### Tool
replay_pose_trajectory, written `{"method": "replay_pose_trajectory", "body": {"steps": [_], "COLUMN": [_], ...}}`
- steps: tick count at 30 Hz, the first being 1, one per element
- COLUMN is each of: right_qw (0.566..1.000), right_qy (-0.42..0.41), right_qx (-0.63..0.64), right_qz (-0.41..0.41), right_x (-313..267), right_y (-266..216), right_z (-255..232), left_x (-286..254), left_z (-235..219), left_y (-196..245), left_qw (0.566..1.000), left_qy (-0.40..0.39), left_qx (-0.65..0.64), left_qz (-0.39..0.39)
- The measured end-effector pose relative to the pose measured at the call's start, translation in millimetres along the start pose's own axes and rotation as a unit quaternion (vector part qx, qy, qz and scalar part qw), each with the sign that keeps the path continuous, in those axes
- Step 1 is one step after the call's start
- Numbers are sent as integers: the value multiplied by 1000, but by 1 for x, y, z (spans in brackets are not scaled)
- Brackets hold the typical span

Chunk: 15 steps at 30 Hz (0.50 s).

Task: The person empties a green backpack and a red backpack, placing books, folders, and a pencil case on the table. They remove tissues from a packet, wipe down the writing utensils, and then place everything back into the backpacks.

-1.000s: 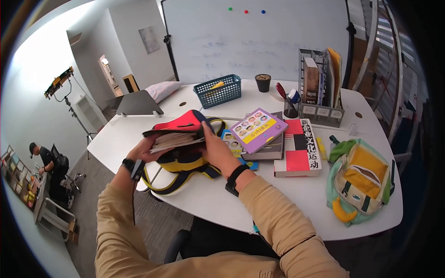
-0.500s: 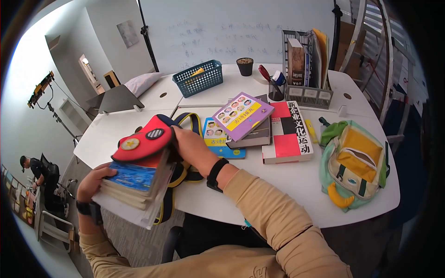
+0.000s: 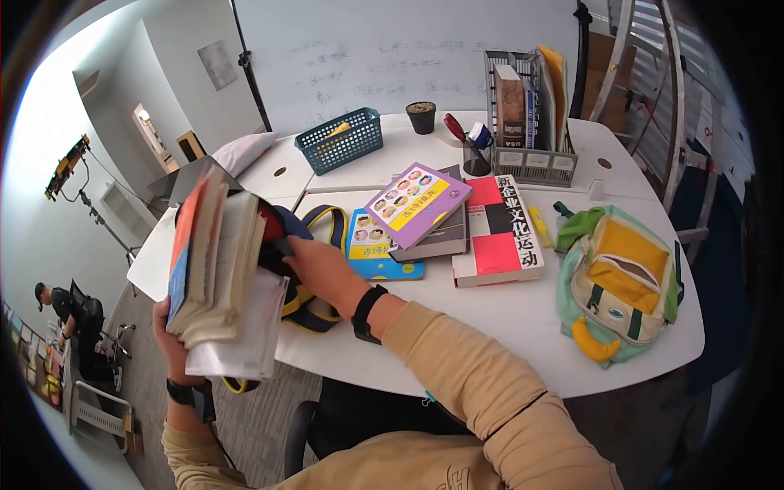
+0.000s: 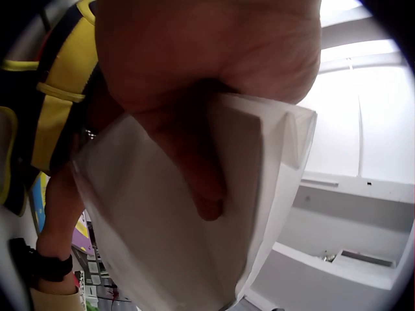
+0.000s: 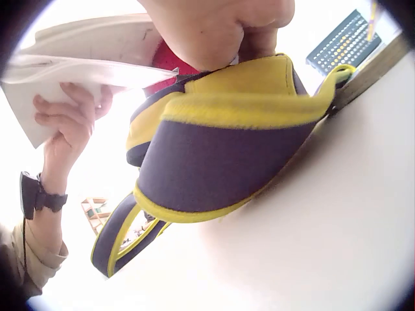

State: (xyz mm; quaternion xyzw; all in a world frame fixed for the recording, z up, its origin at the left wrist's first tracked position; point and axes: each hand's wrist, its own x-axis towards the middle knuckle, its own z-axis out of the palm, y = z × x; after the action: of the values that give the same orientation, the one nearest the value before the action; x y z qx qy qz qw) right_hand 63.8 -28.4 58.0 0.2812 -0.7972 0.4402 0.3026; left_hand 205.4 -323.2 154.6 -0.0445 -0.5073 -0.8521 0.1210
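Observation:
In the head view my left hand (image 3: 171, 347) grips a thick stack of books and papers (image 3: 214, 282) from below, tilted upright over the table's left front edge. In the left wrist view its thumb lies against white sheets in a clear sleeve (image 4: 175, 233). My right hand (image 3: 327, 273) holds the edge of a small backpack (image 3: 282, 219), red and navy with yellow-trimmed straps. The stack hides most of the backpack. In the right wrist view a wide navy and yellow strap (image 5: 220, 159) hangs below my right hand, and the sheets stand beside the red part.
Right of the backpack lie a blue book (image 3: 384, 268), a purple book (image 3: 418, 204) on a dark one, and a thick red-and-white book (image 3: 498, 245). A green and yellow backpack (image 3: 621, 282) sits at the right. Behind stand a basket (image 3: 339, 143), pot (image 3: 421, 121), pen cup (image 3: 477, 159) and file rack (image 3: 531, 163).
The stack has come out of the backpack's opening toward the left and turned upright in my left hand. My right hand has kept hold of the backpack. The head view has shifted.

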Motion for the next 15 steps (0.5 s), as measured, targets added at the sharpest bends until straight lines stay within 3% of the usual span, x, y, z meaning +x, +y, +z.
{"method": "replay_pose_trajectory", "body": {"steps": [3,4,8,11,12,14,15], "right_qw": [993,994,992,996,995,992,994], "right_qy": [-101,-92,-117,-73,-94,-35,-109], "right_qx": [-10,-19,43,11,10,116,-27], "right_qz": [58,49,9,-40,-25,28,-8], "right_x": [1,-1,-8,-6,-3,-9,-5], "right_y": [-5,-4,-18,-5,0,-4,0], "right_z": [1,7,-13,-3,0,1,1], "left_x": [-13,-20,-15,31,52,77,83], "left_z": [51,83,147,136,129,136,139], "left_y": [20,29,47,51,46,28,26], "left_qw": [989,969,937,953,969,978,982], "left_qy": [-11,-38,-73,-91,-11,0,7], "left_qx": [143,242,341,281,230,188,167], "left_qz": [18,42,-7,-66,-88,-86,-84]}}
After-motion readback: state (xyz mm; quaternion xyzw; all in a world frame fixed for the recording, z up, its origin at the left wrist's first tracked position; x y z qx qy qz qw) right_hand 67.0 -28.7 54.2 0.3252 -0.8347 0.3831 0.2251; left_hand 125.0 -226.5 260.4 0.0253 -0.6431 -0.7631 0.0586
